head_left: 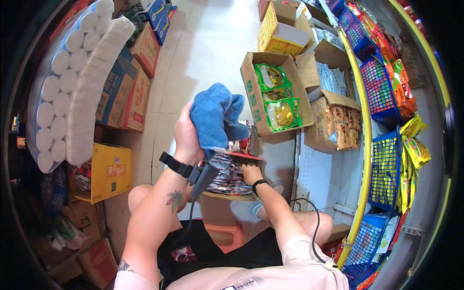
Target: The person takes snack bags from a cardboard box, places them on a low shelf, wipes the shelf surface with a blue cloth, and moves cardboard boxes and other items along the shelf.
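Note:
My left hand (188, 137) is raised in front of me, closed around a bunched blue cloth (214, 116) that hangs over its fingers. Below it on the floor, between my feet, stands an open cardboard box (250, 197) packed with small shiny packets (223, 177). My right hand (252, 174) rests at the right part of this box, its fingertips down by the packets and a red flap edge. Whether it grips a packet is hidden. Beyond the box, an open carton (250, 87) holds several green-edged bags of pickled vegetables (282, 114).
Shelving with a yellow edge (364, 145) runs along the right, carrying blue plastic baskets (384, 170) of snack packets. Open cartons (319, 123) stand beside it. To the left are wrapped paper rolls (59, 101) and stacked boxes (139, 98). An orange stool (226, 235) is beneath me.

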Motion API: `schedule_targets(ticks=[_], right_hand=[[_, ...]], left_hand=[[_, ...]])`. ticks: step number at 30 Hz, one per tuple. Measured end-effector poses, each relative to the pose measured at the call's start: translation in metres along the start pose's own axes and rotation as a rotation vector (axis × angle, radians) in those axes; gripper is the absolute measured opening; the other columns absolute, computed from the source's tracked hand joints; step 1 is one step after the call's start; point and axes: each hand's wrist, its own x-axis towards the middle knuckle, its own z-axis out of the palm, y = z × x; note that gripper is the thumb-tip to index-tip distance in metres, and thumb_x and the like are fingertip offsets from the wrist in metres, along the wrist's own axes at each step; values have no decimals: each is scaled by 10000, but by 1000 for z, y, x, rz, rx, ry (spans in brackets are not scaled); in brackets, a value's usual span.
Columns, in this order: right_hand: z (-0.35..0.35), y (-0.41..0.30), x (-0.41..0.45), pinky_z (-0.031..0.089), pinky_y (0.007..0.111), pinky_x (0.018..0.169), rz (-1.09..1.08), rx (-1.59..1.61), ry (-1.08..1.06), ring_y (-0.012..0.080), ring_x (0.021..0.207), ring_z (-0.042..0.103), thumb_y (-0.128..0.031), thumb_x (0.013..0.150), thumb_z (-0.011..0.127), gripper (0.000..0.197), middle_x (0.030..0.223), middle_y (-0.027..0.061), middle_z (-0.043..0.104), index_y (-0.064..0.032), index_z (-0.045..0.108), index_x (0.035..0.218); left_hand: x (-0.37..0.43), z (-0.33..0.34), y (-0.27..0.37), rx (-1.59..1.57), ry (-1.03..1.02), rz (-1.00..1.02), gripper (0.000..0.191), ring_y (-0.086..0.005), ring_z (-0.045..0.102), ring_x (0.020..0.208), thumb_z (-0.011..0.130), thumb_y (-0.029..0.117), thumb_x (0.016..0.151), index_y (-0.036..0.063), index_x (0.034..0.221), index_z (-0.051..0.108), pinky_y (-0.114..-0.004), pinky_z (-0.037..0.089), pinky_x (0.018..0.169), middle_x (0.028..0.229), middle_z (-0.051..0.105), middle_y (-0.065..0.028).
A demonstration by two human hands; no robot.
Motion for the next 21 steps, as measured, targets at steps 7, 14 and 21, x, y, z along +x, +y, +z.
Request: schedule_targets(ticks=[7, 14, 21], right_hand=[[-87, -2, -26, 492, 467, 749, -27, 142, -166, 369, 844, 625, -152, 743, 532, 254, 858, 233, 638, -36, 587, 962], [-96, 36, -36, 481, 367, 740, 108, 720, -253, 279, 785, 631, -218, 712, 684, 367, 877, 177, 661, -19, 615, 1013], [-119, 28, -28, 489, 326, 688, 346, 895, -13, 176, 727, 616, -163, 741, 686, 298, 807, 109, 667, -41, 627, 1007]], left_hand=[[28, 0, 1, -56, 24, 20, 369, -183, 641, 759, 418, 315, 921, 3, 971, 608, -304, 516, 701, 897, 653, -89], [28, 34, -4, -141, -114, -1, 406, -202, 646, 847, 367, 324, 930, 23, 1036, 619, -331, 515, 787, 978, 662, -94], [35, 17, 6, -125, -77, 13, 428, -209, 645, 806, 343, 349, 927, 34, 1007, 621, -342, 522, 752, 935, 660, -93]])
